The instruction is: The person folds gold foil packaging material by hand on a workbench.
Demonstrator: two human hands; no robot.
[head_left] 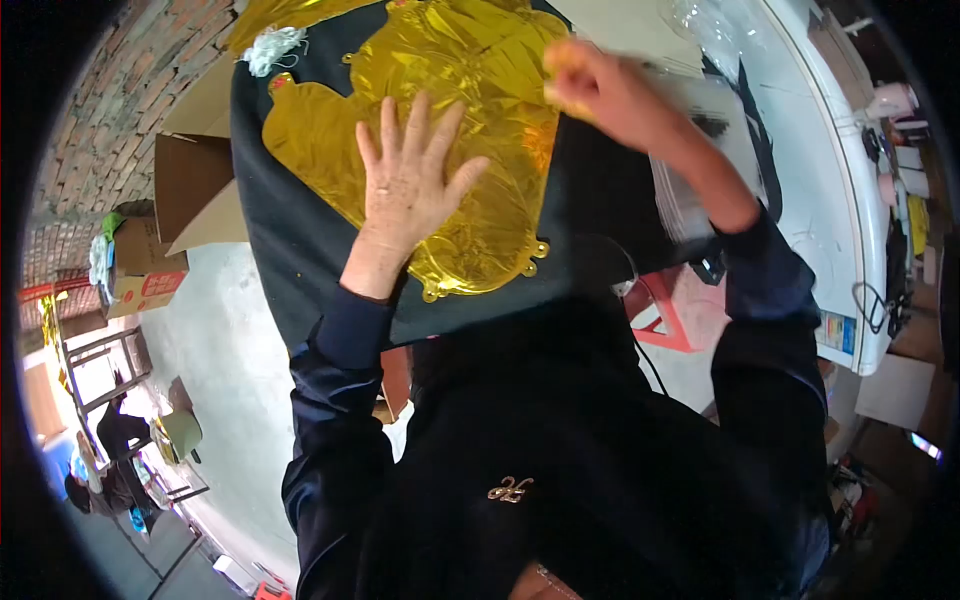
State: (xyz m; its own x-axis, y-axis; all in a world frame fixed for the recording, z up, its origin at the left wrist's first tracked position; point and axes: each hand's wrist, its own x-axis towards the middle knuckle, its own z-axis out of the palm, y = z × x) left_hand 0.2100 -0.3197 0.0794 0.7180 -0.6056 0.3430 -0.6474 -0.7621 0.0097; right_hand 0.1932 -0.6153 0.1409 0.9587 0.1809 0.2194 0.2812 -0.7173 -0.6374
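A flat gold foil balloon [470,215], uninflated and creased, lies on a black cloth-covered surface [300,235]. Small tabs with holes stick out from its edges. My left hand [405,185] presses on the foil with its fingers spread and holds nothing. Over the foil's upper right edge is my right hand [600,85], blurred by motion, its fingers curled together. A yellow-orange tint shows at its fingertips, but what they hold, if anything, I cannot make out.
White strings [273,50] lie bunched at the cloth's upper left corner, near more gold foil [285,18]. Clear plastic bags [690,130] are stacked on the right. An open cardboard box [195,180] stands left, and a white table [810,150] runs along the right. Beneath is a red stool [665,325].
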